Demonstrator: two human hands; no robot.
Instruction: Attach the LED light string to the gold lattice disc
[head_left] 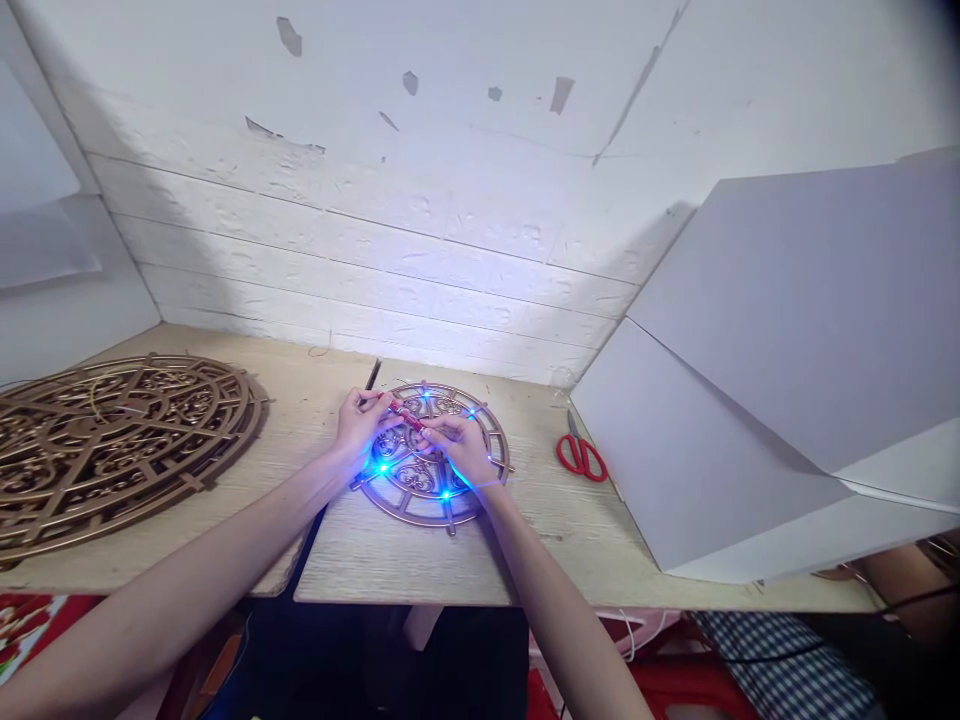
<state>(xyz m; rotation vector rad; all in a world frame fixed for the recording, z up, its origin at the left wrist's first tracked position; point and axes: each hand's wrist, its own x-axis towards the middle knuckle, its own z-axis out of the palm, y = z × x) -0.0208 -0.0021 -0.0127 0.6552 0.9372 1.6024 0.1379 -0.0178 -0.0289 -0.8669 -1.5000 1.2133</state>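
A round bronze openwork frame [417,508] with scrolled ornaments lies flat on the table, several blue lights glowing around it. Over its upper middle, my left hand [364,422] pinches one end of a small red piece [407,416], its kind too small to make out. The fingers of my right hand [459,447] are closed on the other end of that red piece, to the right and slightly nearer me. Both hands are just above the frame and hide part of its centre.
Scissors [580,457] with red handles lie right of the frame. Several larger bronze openwork frames [127,440] are stacked at the left. A white board [780,350] stands along the right, and a white wall [420,240] closes off the back. The table [405,565] has a dark gap.
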